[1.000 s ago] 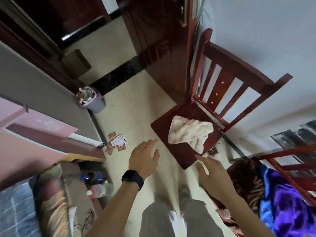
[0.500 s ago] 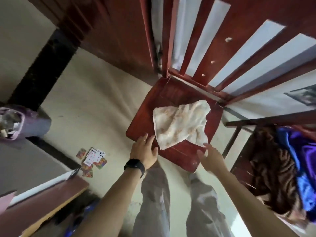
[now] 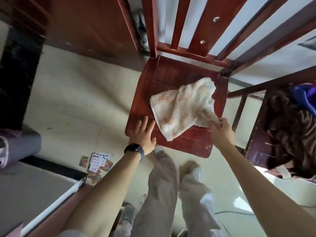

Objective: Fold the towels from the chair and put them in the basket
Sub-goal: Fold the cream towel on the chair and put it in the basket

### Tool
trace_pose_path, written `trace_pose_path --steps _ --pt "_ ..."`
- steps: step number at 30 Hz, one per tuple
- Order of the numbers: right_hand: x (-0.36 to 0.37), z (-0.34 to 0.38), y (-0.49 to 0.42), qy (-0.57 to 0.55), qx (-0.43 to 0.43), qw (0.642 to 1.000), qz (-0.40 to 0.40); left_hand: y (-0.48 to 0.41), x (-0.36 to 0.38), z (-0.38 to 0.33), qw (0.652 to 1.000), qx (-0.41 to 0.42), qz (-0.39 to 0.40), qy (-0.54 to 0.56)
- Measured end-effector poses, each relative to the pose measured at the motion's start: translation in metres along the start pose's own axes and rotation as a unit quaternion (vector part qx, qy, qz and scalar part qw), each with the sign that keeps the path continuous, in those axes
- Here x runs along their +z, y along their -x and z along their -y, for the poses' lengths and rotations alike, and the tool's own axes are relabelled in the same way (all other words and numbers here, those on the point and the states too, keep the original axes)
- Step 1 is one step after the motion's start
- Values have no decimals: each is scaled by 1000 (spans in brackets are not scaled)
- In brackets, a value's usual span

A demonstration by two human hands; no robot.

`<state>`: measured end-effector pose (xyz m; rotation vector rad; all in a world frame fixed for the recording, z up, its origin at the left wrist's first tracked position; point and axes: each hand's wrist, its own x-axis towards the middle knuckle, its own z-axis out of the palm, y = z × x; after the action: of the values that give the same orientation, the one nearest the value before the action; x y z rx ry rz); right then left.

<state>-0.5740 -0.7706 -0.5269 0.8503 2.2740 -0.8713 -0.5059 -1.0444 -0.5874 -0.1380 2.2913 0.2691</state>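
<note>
Pale floor tiles spread out below me, with a dark red wooden door standing at the far side. Straight ahead of my hands is the red wooden chair, its slatted back rising beyond the seat.

The towel, white with faint orange flecks, lies crumpled on the seat, between my two hands and a little beyond them. My right hand has its fingers and thumb closed in a pinch on the towel's near right corner, and the cloth is drawn up slightly toward that grip. My left hand is flat, fingers straight and spread, over the front left corner of the seat, just beside the towel's near edge and holding nothing. I cannot tell whether the palm presses on the wood or only hovers. A dark watch sits on that wrist.

Below my left forearm, playing cards are scattered on the floor. Farther left of that hand stands a purple bin. To the right of my right hand is a second chair piled with a brown furry cloth and a blue cloth. My grey trousers show between my arms.
</note>
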Motion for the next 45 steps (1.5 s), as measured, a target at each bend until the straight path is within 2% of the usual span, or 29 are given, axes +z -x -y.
trace_pose_path --steps 2,4,9,12,15,21,25,28,35,39,42,44,45 --pt "-17 8 24 -20 -45 999 0 6 -25 -4 998 -13 -5 57" --pt "-39 17 50 -43 -76 996 12 23 -55 -16 992 -1 -60 110" --pt "-107 51 128 -78 -151 985 36 106 -153 -84 951 167 -167 201" --pt "-157 70 180 -103 -209 972 36 175 -207 -127 929 249 -175 208" --pt "-201 83 231 -120 -261 956 53 232 -241 -155 922 294 -167 190" --pt "-265 81 304 -107 -325 935 97 313 -278 -183 902 296 -221 225" --pt "-286 70 329 -104 -364 925 42 349 -292 -193 890 315 -248 219" --pt "-295 65 343 -121 -368 922 -20 370 -306 -199 885 320 -239 238" --pt "-314 65 364 -174 -413 893 -29 402 -333 -212 871 350 -197 284" --pt "-325 58 368 -191 -402 894 -57 411 -343 -209 861 329 -201 331" --pt "-333 46 369 -117 -381 915 -54 411 -359 -201 861 321 -236 315" --pt "-335 41 373 38 -354 935 2 416 -370 -200 862 332 -247 292" --pt "-335 39 375 126 -340 931 35 420 -376 -202 861 341 -251 283"
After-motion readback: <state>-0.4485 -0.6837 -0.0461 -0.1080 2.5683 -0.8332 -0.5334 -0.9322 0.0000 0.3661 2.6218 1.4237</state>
